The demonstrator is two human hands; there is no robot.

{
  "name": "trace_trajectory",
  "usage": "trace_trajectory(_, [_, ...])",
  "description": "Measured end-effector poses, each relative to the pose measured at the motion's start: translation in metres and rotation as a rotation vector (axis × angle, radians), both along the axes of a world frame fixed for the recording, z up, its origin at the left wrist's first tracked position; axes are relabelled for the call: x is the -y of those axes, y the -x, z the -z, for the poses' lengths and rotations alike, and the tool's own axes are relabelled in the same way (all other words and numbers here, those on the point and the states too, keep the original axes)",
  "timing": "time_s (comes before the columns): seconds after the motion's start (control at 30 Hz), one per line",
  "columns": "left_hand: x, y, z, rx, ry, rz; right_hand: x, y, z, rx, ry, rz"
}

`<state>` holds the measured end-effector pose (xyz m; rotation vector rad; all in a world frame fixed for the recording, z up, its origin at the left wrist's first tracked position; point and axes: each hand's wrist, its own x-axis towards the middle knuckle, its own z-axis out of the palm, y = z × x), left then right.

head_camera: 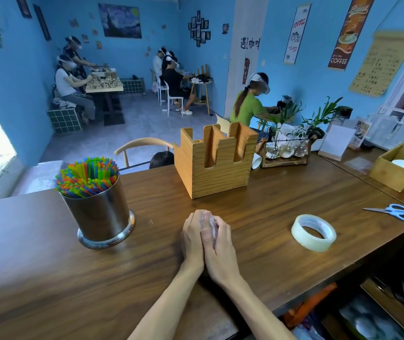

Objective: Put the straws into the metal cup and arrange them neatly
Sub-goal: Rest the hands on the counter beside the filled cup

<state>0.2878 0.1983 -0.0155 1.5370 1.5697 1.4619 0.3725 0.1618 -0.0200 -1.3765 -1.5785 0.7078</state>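
A shiny metal cup (100, 217) stands on the wooden counter (257, 207) at the left, packed with several upright straws (87, 176) in green, blue, orange and yellow. At the counter's middle, right of the cup, my left hand (192, 238) and my right hand (220, 246) are pressed together around a crumpled piece of clear plastic wrap (209, 223), which shows between the fingers. Both hands are well apart from the cup.
A slotted wooden box (214, 173) stands behind my hands. A tape roll (313, 233) and blue scissors (395, 212) lie to the right. A wooden tray (401, 165), a plant stand (285, 150) and cards sit at the back right. Other people sit in the room beyond.
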Motion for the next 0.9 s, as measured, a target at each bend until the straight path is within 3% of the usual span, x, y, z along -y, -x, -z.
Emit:
trace_trajectory(0.27, [0.015,-0.006,-0.017,0.118,0.039,0.039,-0.015,-0.003,-0.004,-0.048,-0.093,0.038])
trace_trajectory(0.47, [0.031,-0.007,-0.008,-0.068,-0.104,0.056,-0.024,-0.007,-0.004,0.064,-0.159,0.066])
trace_trajectory(0.63, [0.046,-0.007,-0.001,0.001,-0.165,0.06,-0.019,0.0,-0.017,-0.136,-0.048,0.137])
trace_trajectory(0.9, [0.052,-0.017,-0.008,-0.02,-0.23,-0.078,0.012,-0.008,-0.022,-0.266,0.011,0.113])
